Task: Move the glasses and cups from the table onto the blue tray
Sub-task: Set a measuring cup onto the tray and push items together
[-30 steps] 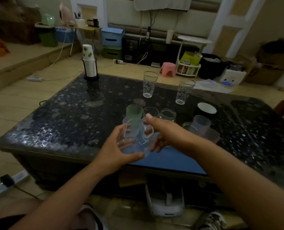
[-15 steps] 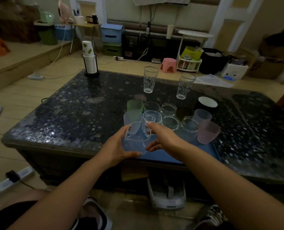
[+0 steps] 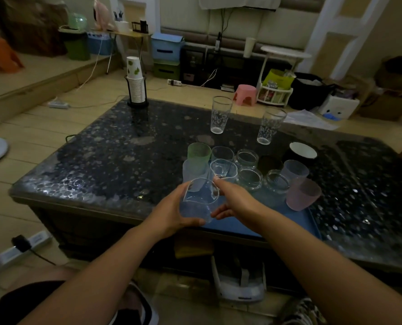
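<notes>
A clear glass (image 3: 200,200) is held low over the front left end of the blue tray (image 3: 254,227). My left hand (image 3: 171,214) wraps it from the left, and my right hand (image 3: 235,202) touches its rim and right side. Several cups and jars stand behind it on the tray, among them a green cup (image 3: 198,152), a handled glass (image 3: 223,168) and a pink cup (image 3: 303,194). Two tall glasses (image 3: 220,117) (image 3: 269,125) stand on the dark table (image 3: 115,160) beyond. A black cup (image 3: 303,151) stands by the tray's far right.
A stack of paper cups in a black holder (image 3: 136,87) stands at the table's far left corner. The table's front edge runs just below my hands. A power strip (image 3: 19,246) lies on the floor at left, a white device (image 3: 239,285) under the table.
Both hands have drawn the clear glass slightly nearer to me over the tray's front. The cups behind, earlier partly covered by my right hand, now show fully.
</notes>
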